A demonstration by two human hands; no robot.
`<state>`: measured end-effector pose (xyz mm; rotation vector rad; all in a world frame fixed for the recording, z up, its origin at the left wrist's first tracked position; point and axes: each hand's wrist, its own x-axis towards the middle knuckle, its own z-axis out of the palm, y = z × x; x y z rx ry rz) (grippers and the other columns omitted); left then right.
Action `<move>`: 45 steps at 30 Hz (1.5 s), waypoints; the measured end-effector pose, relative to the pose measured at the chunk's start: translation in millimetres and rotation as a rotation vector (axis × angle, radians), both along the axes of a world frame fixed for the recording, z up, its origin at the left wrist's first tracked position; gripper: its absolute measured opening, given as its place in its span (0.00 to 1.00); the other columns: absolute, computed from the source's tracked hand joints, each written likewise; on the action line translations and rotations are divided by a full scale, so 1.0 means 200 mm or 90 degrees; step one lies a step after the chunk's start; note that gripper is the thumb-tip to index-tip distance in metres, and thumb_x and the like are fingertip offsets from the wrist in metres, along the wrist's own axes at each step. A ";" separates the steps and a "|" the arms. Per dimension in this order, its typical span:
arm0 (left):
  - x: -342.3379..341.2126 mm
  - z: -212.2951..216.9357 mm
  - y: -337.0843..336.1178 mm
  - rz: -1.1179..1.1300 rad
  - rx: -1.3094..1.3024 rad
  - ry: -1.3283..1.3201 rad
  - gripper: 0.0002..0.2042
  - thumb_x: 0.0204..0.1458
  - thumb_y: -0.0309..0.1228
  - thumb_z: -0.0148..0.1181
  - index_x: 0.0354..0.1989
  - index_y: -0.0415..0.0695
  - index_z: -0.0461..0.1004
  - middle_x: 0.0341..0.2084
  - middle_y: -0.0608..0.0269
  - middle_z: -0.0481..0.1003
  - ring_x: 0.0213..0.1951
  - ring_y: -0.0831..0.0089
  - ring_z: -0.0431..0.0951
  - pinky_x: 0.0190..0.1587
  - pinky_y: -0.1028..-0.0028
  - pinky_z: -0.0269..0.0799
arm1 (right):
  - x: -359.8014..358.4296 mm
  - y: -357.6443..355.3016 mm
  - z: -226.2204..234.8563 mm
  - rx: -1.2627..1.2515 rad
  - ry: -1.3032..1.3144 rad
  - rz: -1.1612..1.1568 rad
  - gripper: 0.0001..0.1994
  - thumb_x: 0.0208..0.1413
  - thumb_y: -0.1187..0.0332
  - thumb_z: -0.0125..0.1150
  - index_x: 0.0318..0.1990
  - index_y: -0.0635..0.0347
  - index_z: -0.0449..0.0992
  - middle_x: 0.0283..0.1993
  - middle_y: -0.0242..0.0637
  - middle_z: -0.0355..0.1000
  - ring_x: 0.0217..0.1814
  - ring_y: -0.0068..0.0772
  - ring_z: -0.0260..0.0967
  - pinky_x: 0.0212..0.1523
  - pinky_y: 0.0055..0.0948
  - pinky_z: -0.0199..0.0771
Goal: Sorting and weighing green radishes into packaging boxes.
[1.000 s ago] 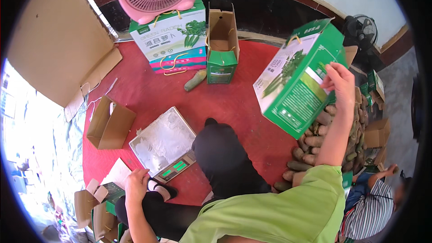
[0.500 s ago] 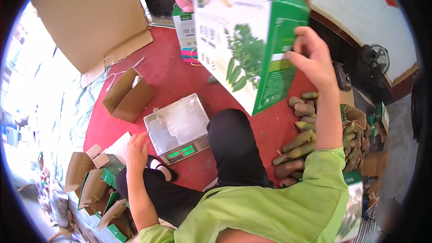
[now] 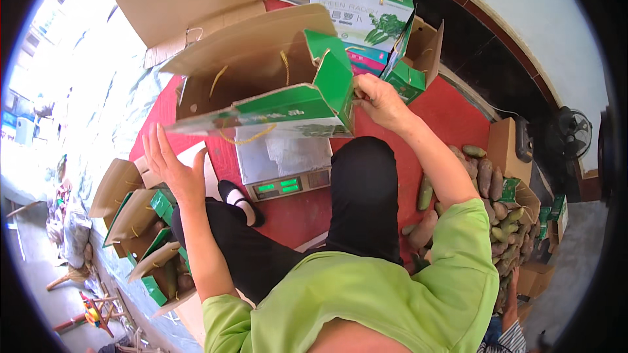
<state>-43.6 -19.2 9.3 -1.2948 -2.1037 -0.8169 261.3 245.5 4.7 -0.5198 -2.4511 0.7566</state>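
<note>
The right grip [image 3: 386, 103] pinched the end of a green-and-white carton [image 3: 255, 72], thumb and fingers pressed together at its edge. The carton stretched leftward from that hold with its mouth open. The left grip [image 3: 178, 170] was spread, thumb well away from the fingers, just below the carton's far end; whether its fingertips touched the cardboard could not be told. Between the two grips and partly hidden by the carton was a scale [image 3: 284, 160] with a lit display.

With so much of the carton hanging off one pinched end, twisting or creasing seemed likely, so a good hold called for the left grip to support the far end at a matching height. Unhurried wrist turns suited the loose flaps best, since the blurred near one could easily fold. The yellow cord [image 3: 255, 138], left of the right grip, was best kept clear of the fingers. The person's knee [image 3: 365, 176], below the right grip, left little room for the near corner. Radishes [image 3: 485, 178] lay well off to that grip's lower right.
</note>
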 end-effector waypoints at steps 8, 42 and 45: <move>0.10 0.00 0.02 -0.212 -0.123 -0.013 0.09 0.37 0.20 0.61 0.30 0.44 0.76 0.28 0.63 0.72 0.35 0.63 0.74 0.55 0.60 0.65 | -0.06 0.03 -0.39 -0.129 0.014 0.013 0.14 0.37 0.89 0.55 0.29 0.62 0.60 0.30 0.42 0.62 0.36 0.47 0.63 0.38 0.36 0.66; 0.28 -0.08 0.11 -0.238 -0.347 -0.089 0.10 0.46 0.18 0.58 0.37 0.43 0.78 0.32 0.61 0.73 0.35 0.61 0.77 0.38 0.67 0.71 | 1.20 -0.90 -1.65 -0.541 -0.287 -0.557 0.13 0.46 0.74 0.62 0.42 0.63 0.78 0.41 0.42 0.78 0.41 0.35 0.77 0.43 0.33 0.76; 0.29 -0.07 0.10 -0.238 -0.363 -0.099 0.09 0.47 0.19 0.58 0.37 0.42 0.78 0.33 0.60 0.73 0.35 0.61 0.76 0.39 0.67 0.71 | 1.35 -0.88 -1.72 -0.553 -0.256 -0.618 0.14 0.47 0.77 0.61 0.44 0.64 0.77 0.38 0.40 0.78 0.39 0.32 0.76 0.42 0.31 0.75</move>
